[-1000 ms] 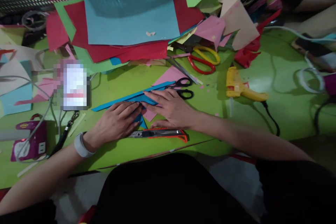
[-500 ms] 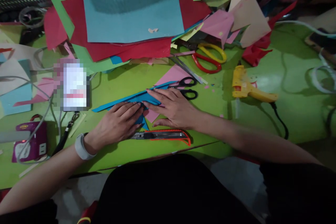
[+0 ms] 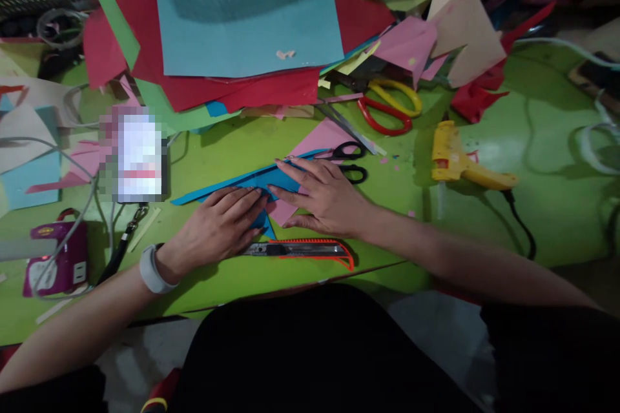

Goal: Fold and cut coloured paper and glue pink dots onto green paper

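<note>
A folded piece of blue paper lies slanting on the green table. My left hand rests flat over its lower left part, fingers stretched out and close together. On the paper's right part lies my right hand, palm down with its fingers spread. Under the blue paper, pink paper pokes out. Scissors with black handles sit just past my right fingers, their blades hidden. Below both hands is an orange utility knife, its left end close to my left hand.
Stacked coloured sheets fill the back. Large scissors with red and yellow handles lie in front of them. A yellow glue gun is at the right. A lit phone and a purple device with cables stand left.
The view has shifted slightly. My right hand's fingers have moved a little to the right on the blue paper; my left hand stays in place on it.
</note>
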{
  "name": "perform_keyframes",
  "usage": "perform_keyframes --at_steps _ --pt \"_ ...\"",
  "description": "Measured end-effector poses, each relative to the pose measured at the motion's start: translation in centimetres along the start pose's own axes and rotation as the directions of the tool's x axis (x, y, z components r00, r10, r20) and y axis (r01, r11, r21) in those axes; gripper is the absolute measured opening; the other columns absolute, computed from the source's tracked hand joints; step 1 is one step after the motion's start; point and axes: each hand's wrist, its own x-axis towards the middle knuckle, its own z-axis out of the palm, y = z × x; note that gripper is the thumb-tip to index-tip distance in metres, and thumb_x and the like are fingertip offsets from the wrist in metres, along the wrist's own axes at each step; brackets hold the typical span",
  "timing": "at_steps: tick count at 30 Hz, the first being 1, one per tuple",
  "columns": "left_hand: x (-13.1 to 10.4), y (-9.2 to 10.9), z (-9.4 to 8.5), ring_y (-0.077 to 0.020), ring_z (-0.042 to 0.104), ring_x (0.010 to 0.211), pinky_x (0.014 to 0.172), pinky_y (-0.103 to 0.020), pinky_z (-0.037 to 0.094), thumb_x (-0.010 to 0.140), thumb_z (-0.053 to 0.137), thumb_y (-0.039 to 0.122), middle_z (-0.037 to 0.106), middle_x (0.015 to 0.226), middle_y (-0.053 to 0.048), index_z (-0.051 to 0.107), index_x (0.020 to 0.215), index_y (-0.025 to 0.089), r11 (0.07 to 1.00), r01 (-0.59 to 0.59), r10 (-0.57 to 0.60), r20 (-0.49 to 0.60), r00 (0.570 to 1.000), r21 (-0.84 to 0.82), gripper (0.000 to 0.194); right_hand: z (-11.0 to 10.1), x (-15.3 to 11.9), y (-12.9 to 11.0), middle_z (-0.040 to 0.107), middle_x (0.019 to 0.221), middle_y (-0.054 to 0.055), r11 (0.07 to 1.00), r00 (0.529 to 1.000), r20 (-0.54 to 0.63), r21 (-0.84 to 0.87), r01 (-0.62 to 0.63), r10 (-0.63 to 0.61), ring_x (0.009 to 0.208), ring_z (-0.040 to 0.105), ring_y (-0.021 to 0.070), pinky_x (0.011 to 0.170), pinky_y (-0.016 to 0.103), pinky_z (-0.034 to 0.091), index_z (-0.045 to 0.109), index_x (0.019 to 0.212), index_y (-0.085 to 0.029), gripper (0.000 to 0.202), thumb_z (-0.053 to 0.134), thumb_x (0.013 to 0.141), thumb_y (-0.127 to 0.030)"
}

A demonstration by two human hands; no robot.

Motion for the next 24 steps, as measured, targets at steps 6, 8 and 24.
perform_keyframes --at_steps 6,8,24 --pt "-0.1 0.0 0.1 -0.0282 0.061 0.128 0.109 -0.043 0.049 0.103 0.048 0.034 0.063 0.140 -0.016 0.059 0.137 0.011 1.000 -0.017 0.017 -0.015 1.000 0.008 0.043 0.1 0.0 0.1 0.045 0.158 0.012 1.000 1.000 -0.008 -0.028 0.005 -0.006 0.145 0.038 0.0334 0.108 0.056 0.037 0.056 0.143 -0.032 0.061 0.045 0.096 -0.068" --pt "-0.1 0.0 0.2 -0.0282 0.058 0.132 0.109 -0.042 0.049 0.103 0.048 0.034 0.061 0.143 -0.016 0.058 0.138 0.010 1.000 -0.027 0.027 -0.023 0.999 0.009 0.043 0.0 0.0 0.1 0.045 0.158 0.012 1.000 1.000 -0.009 -0.020 0.003 -0.003 0.145 0.038 0.0336 0.108 0.056 0.037 0.057 0.143 -0.032 0.060 0.045 0.096 -0.068" --pt "-0.1 -0.1 0.0 -0.0293 0.055 0.136 0.114 -0.042 0.046 0.106 0.041 0.039 0.054 0.150 -0.017 0.053 0.142 0.010 1.000 -0.018 0.017 0.069 0.997 0.016 0.048 -2.7 -0.8 0.7 0.054 0.151 0.016 0.990 0.999 0.009 -0.135 0.036 -0.035 0.144 0.043 0.0343 0.115 0.056 0.037 0.064 0.133 -0.019 0.059 0.048 0.097 -0.063"
